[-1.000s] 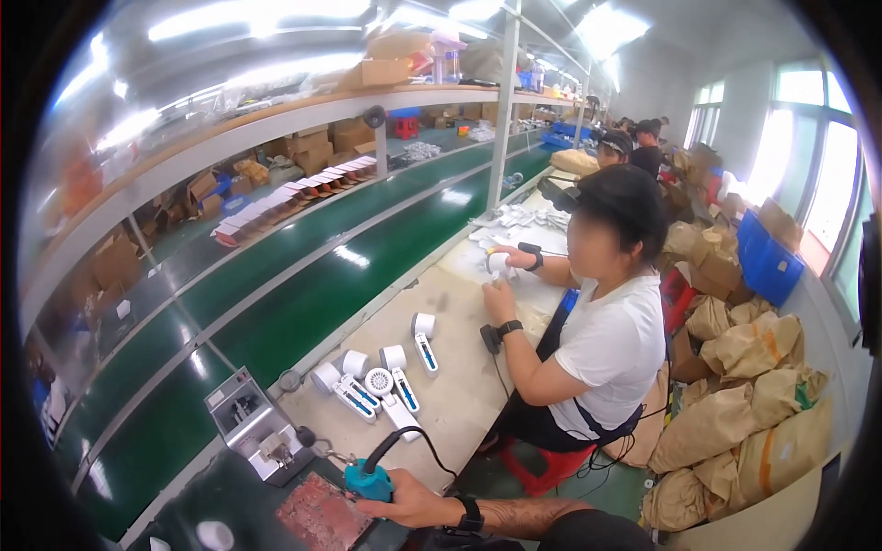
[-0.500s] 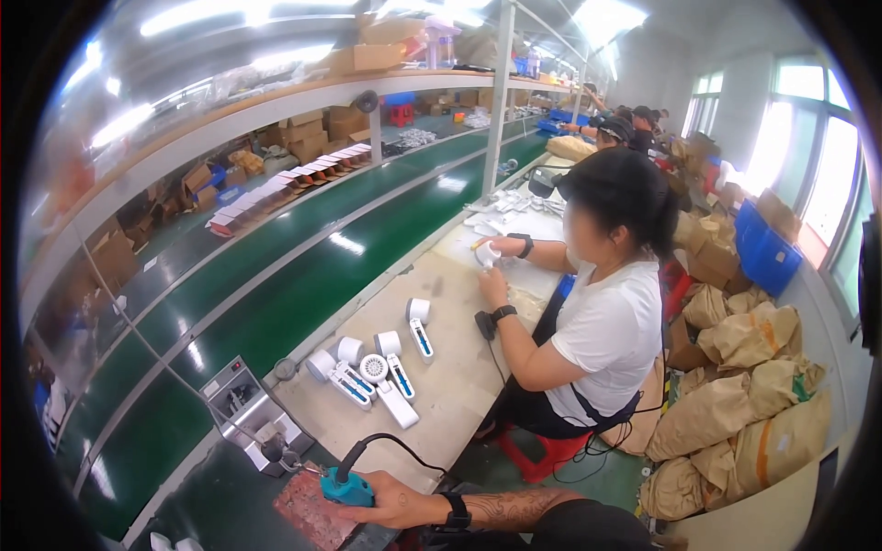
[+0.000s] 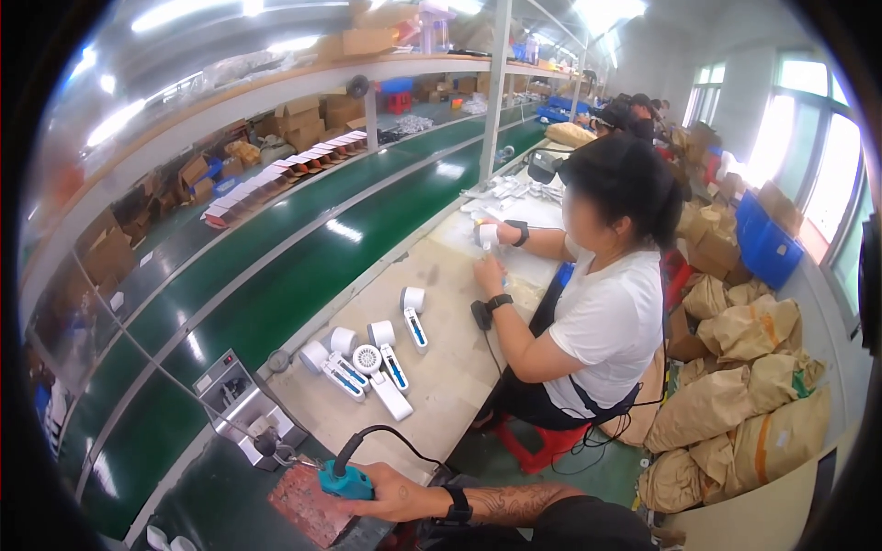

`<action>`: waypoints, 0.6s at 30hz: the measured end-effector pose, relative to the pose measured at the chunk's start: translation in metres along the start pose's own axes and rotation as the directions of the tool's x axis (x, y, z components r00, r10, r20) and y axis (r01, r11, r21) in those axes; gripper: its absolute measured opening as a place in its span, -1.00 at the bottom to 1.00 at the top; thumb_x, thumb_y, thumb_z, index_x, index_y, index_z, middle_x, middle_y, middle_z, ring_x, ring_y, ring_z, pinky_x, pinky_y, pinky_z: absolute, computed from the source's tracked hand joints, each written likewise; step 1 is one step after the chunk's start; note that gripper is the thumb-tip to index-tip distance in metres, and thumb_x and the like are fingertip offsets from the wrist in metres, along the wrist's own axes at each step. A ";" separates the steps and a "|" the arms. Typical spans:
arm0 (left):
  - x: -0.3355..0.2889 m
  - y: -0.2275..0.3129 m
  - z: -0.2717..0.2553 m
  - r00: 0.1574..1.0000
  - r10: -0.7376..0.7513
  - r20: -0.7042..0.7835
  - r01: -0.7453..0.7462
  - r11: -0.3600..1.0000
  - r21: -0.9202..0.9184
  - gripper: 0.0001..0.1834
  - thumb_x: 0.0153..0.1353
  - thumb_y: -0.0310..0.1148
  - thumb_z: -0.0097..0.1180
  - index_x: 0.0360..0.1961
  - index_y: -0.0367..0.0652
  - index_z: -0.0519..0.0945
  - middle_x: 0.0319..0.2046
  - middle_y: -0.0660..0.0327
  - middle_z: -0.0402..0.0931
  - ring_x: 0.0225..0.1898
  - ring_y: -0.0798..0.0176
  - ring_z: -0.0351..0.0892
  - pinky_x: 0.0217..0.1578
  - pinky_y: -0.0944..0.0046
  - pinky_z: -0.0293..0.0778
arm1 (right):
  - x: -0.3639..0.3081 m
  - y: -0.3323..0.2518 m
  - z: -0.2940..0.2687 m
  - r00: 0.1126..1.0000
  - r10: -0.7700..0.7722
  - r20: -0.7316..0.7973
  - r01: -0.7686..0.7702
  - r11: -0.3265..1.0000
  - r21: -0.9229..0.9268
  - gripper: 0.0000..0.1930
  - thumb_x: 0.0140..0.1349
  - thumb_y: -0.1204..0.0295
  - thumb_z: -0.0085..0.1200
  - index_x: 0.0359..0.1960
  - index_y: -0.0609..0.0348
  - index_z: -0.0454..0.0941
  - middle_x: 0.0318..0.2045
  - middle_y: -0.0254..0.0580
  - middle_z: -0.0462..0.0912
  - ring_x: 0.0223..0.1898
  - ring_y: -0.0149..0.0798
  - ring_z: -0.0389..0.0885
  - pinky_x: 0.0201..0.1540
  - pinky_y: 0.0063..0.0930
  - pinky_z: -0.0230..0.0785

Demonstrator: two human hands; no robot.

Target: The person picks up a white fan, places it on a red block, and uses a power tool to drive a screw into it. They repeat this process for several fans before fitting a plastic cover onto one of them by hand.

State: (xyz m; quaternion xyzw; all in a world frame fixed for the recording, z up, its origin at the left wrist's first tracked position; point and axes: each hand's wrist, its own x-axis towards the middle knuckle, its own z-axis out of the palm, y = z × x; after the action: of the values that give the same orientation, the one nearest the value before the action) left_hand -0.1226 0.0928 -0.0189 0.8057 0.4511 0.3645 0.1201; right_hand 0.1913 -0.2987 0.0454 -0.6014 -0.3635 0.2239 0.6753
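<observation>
Your right hand (image 3: 390, 496) — at the lower centre of the frame — is clenched around the teal-handled soldering iron (image 3: 342, 479), its tip over the reddish square pad (image 3: 308, 507) on the table (image 3: 450, 386). Your left hand is out of view.

The right hand (image 3: 390, 496) reaches in from the lower edge, forearm tattooed and lying nearly level, a dark watch on the wrist, fingers curled closed around a grip. The left hand is out of view.
</observation>
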 end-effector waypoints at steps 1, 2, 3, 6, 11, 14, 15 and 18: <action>0.000 0.003 0.001 1.000 -0.007 0.005 0.007 1.000 0.018 -0.47 0.31 -0.04 0.22 -0.06 -0.40 0.57 -0.25 -0.21 0.62 -0.21 -0.31 0.58 -0.15 -0.07 0.49 | 0.002 0.001 -0.002 0.998 0.046 0.033 -0.046 0.999 0.012 -0.55 0.27 0.30 0.28 0.10 0.29 0.51 -0.21 -0.05 0.70 -0.21 -0.25 0.60 -0.03 -0.35 0.44; 0.000 0.012 -0.004 0.992 0.101 -0.075 -0.071 0.940 0.334 -0.49 0.30 -0.06 0.24 -0.05 -0.39 0.57 -0.21 -0.19 0.62 -0.19 -0.30 0.58 -0.14 -0.06 0.49 | 0.004 0.005 -0.003 0.997 0.062 0.051 -0.064 0.997 0.034 -0.55 0.27 0.30 0.28 0.10 0.29 0.51 -0.21 -0.05 0.70 -0.21 -0.25 0.60 -0.03 -0.35 0.44; 0.002 0.023 -0.005 0.968 0.228 -0.107 -0.113 0.773 0.625 -0.49 0.28 -0.08 0.26 -0.04 -0.38 0.57 -0.18 -0.16 0.62 -0.17 -0.29 0.58 -0.13 -0.06 0.49 | 0.007 0.010 -0.006 1.000 0.017 0.022 -0.016 1.000 -0.014 -0.57 0.26 0.29 0.29 0.08 0.29 0.54 -0.21 -0.06 0.71 -0.20 -0.27 0.62 -0.02 -0.36 0.45; 0.034 0.042 0.015 0.934 0.301 -0.190 -0.300 0.953 0.037 -0.64 0.28 -0.39 0.21 0.05 -0.35 0.57 0.07 -0.04 0.57 0.12 0.01 0.53 0.16 0.05 0.39 | 0.004 0.000 -0.004 0.999 0.029 -0.028 -0.029 1.000 0.001 -0.60 0.22 0.30 0.34 0.01 0.29 0.60 -0.20 -0.08 0.73 -0.19 -0.32 0.63 -0.03 -0.36 0.48; -0.001 0.287 0.054 0.851 0.463 0.249 -0.214 0.737 -0.641 -0.82 0.26 -0.57 0.12 -0.10 -0.29 0.58 -0.16 0.17 0.58 -0.08 0.27 0.56 0.01 0.30 0.45 | -0.001 0.019 -0.015 0.999 0.011 -0.034 -0.009 0.998 0.068 -0.65 0.23 0.35 0.33 -0.05 0.27 0.56 -0.34 -0.29 0.63 -0.30 -0.47 0.55 -0.18 -0.51 0.41; -0.017 0.359 0.125 0.677 0.662 0.322 -0.242 0.613 -0.752 -0.72 0.18 -0.37 0.33 -0.14 -0.29 0.60 -0.31 0.06 0.58 -0.24 0.11 0.63 -0.19 0.24 0.54 | -0.018 0.030 -0.030 0.985 0.165 -0.049 -0.156 0.976 0.150 -0.62 0.25 0.32 0.32 -0.02 0.29 0.53 -0.34 -0.25 0.61 -0.31 -0.43 0.56 -0.20 -0.52 0.41; -0.011 0.355 0.142 0.675 0.660 0.329 -0.293 0.650 -0.701 -0.70 0.22 -0.29 0.30 -0.15 -0.28 0.59 -0.31 0.01 0.58 -0.28 0.00 0.62 -0.25 0.13 0.53 | -0.016 0.025 -0.018 0.987 0.159 0.008 -0.158 0.977 0.146 -0.62 0.25 0.32 0.32 -0.02 0.29 0.53 -0.34 -0.25 0.61 -0.31 -0.43 0.56 -0.20 -0.52 0.41; -0.014 0.379 0.227 0.694 0.526 0.492 -0.148 0.773 -0.617 -0.57 0.24 -0.09 0.24 -0.15 -0.29 0.56 -0.26 -0.07 0.58 -0.24 -0.16 0.59 -0.19 -0.05 0.49 | -0.025 0.016 -0.017 0.989 0.133 -0.067 -0.115 0.966 0.231 -0.57 0.26 0.28 0.32 0.00 0.35 0.49 -0.37 -0.21 0.60 -0.29 -0.35 0.59 -0.21 -0.48 0.45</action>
State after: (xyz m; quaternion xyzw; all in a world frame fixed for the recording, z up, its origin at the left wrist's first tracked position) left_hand 0.2734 -0.1023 0.0122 0.8847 0.0994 0.1935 0.4124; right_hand 0.1900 -0.3254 0.0243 -0.5509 -0.2693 0.2809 0.7383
